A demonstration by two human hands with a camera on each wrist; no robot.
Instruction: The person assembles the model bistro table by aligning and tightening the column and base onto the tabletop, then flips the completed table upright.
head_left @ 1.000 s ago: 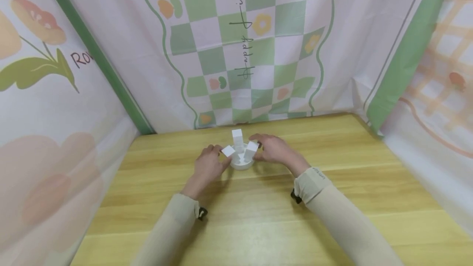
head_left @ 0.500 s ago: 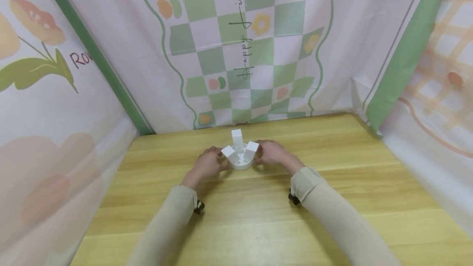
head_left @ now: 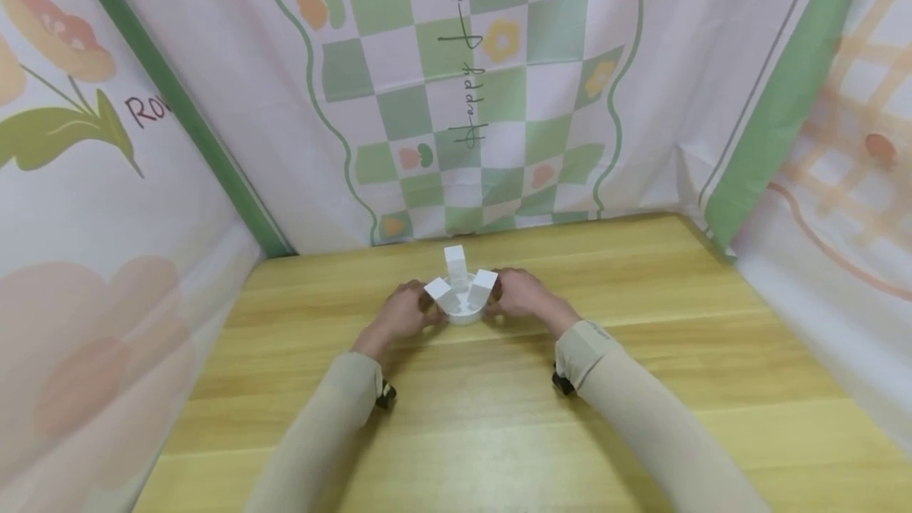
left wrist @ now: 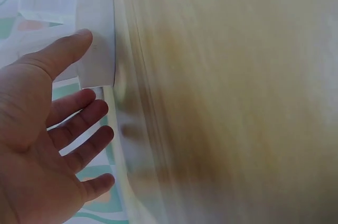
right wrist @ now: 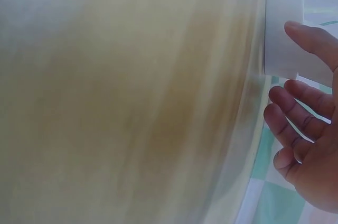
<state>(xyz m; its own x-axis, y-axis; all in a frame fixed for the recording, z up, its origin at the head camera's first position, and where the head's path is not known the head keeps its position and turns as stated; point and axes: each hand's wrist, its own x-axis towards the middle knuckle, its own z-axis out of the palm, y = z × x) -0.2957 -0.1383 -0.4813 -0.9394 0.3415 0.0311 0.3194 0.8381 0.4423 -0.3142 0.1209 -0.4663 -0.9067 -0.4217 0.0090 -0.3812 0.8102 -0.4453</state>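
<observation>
A white round base (head_left: 465, 319) stands toward the back of the wooden table, with three white square-ended blocks (head_left: 457, 263) rising from it and leaning apart. On its left side is my left hand (head_left: 402, 312). The left wrist view has that thumb (left wrist: 66, 52) laid across the white base wall (left wrist: 97, 65), the other fingers spread loosely just past its edge. My right hand (head_left: 523, 296) is at the opposite side. Its thumb (right wrist: 306, 36) overlaps the base wall (right wrist: 282, 49) in the right wrist view, while the remaining fingers bend loosely beside it.
The wooden table (head_left: 470, 418) ends at a hanging curtain (head_left: 499, 85) printed with green checks, close behind the white piece. Similar printed cloth walls (head_left: 93, 260) stand on the left and right. A dark band (head_left: 385, 395) shows at each wrist.
My hands have gone from the left and right blocks down to the sides of the base. Over the last half second they have barely moved, and the head view has shifted slightly.
</observation>
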